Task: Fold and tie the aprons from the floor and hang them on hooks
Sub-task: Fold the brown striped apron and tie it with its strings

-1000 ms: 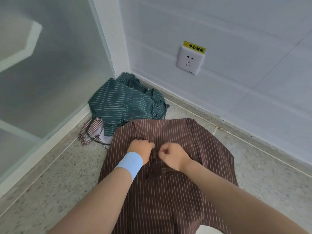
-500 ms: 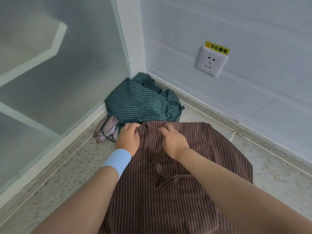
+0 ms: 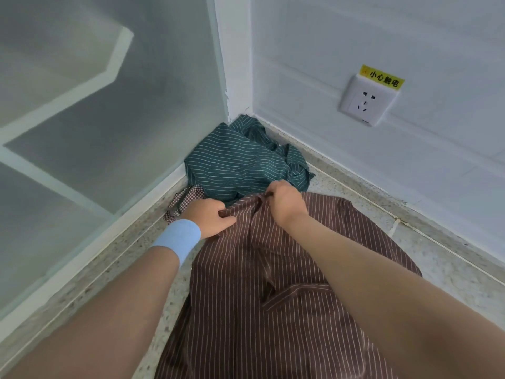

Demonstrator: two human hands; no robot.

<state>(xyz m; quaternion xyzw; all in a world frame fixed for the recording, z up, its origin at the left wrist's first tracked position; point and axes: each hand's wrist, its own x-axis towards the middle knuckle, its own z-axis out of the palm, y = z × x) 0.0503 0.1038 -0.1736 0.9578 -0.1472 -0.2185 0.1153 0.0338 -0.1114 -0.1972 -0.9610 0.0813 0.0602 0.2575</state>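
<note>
A brown pinstriped apron (image 3: 262, 302) lies spread on the speckled floor in front of me. My left hand (image 3: 209, 217), with a light blue wristband, pinches the apron's far edge at its left. My right hand (image 3: 285, 199) grips the same far edge a little to the right, and the cloth is bunched and lifted between them. Behind it, a green striped apron (image 3: 240, 162) lies crumpled in the corner. A red checked cloth (image 3: 185, 199) pokes out from under the green apron, just left of my left hand.
A frosted glass partition (image 3: 109, 132) with a white base frame runs along the left. A white wall with a power socket (image 3: 366, 101) and a yellow warning label stands on the right. Bare terrazzo floor (image 3: 451, 272) shows to the right of the brown apron.
Both hands have moved from the middle of the brown apron up to its far edge and closed on it, lifting the cloth. The view has shifted closer to the corner.
</note>
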